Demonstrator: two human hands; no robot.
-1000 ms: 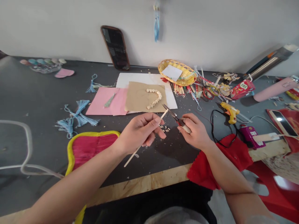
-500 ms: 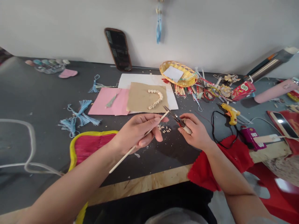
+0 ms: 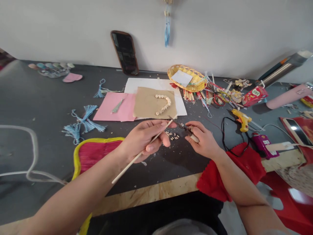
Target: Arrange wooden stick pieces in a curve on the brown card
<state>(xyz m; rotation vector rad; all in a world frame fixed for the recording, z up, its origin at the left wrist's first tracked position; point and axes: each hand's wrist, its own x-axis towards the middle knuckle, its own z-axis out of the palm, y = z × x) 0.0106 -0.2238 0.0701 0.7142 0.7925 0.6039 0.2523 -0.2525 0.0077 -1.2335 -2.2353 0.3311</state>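
My left hand point(image 3: 149, 137) is closed around a thin pale wooden stick point(image 3: 126, 170), which slants from lower left to upper right. The stick's upper tip sticks out past my fingertips. My right hand point(image 3: 202, 139) grips small shears point(image 3: 182, 126) with narrow dark blades and a pale handle. Their blades lie beside the stick's upper end; whether they touch it I cannot tell. Small cut stick pieces point(image 3: 174, 136) are scattered on the table beneath. Behind my hands, a curved row of small pale pieces point(image 3: 168, 101) lies on brown card point(image 3: 146, 104).
Pink paper point(image 3: 105, 109) and blue tassels point(image 3: 85, 119) lie left. A yellow basket point(image 3: 200, 86) stands at the back beside craft scraps. On the right are a yellow glue gun point(image 3: 241, 119), purple power socket point(image 3: 264, 145) and red cloth point(image 3: 215, 181). A phone point(image 3: 125, 54) leans on the wall.
The shears have shifted slightly left and down, toward the stick's upper end. The stick has slid a little down and left with my left hand nearly still.
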